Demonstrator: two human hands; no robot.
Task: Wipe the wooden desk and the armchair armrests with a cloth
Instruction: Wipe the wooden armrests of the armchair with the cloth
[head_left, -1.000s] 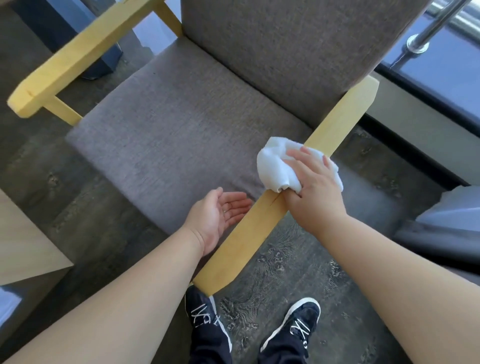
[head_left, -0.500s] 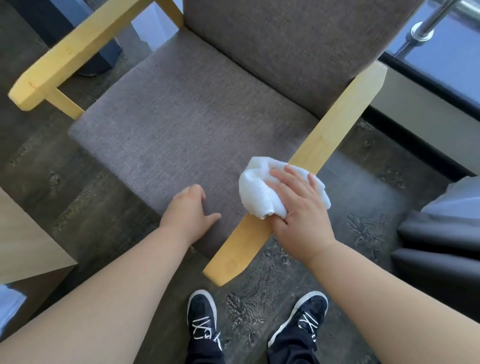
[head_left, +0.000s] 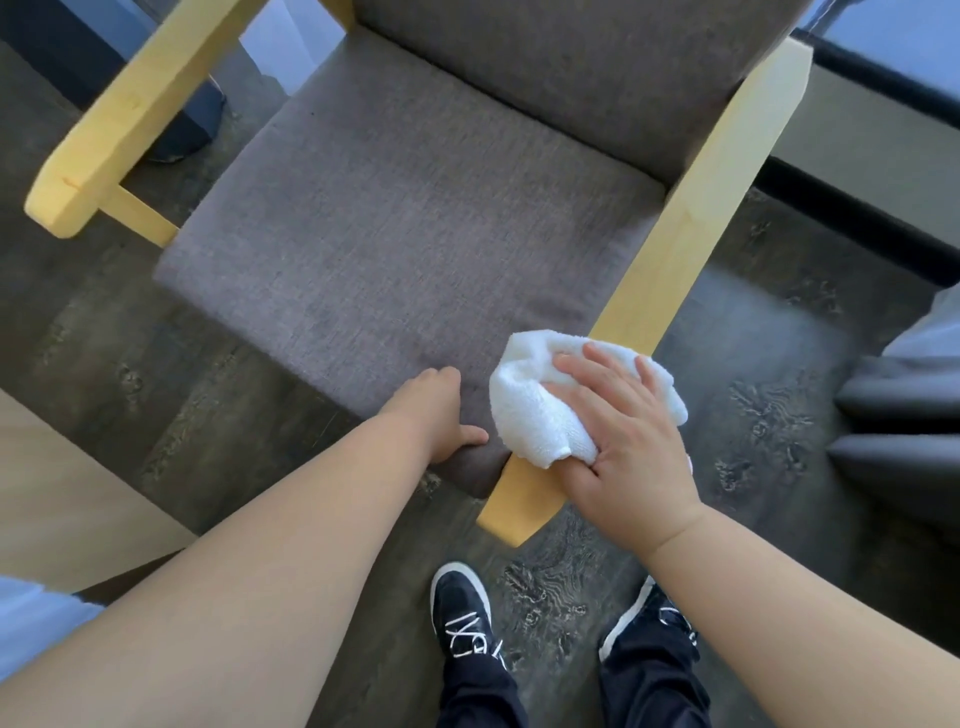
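Observation:
A grey fabric armchair (head_left: 415, 234) with two light wooden armrests fills the view. My right hand (head_left: 623, 441) presses a bunched white cloth (head_left: 535, 410) onto the right armrest (head_left: 691, 239), close to its front end. My left hand (head_left: 431, 410) rests on the front edge of the seat cushion just left of the cloth, fingers curled over the edge and holding nothing. The left armrest (head_left: 124, 124) runs along the upper left, untouched. A corner of the wooden desk (head_left: 62, 499) shows at the left edge.
Dark wood-pattern floor lies all around, with my two black shoes (head_left: 462, 613) right in front of the chair. A grey cushioned piece (head_left: 904, 415) stands at the right edge. A dark window sill and glass run along the upper right.
My right hand has slid the cloth down the right armrest toward its front end. My left hand turned palm-down and settled on the seat's front edge.

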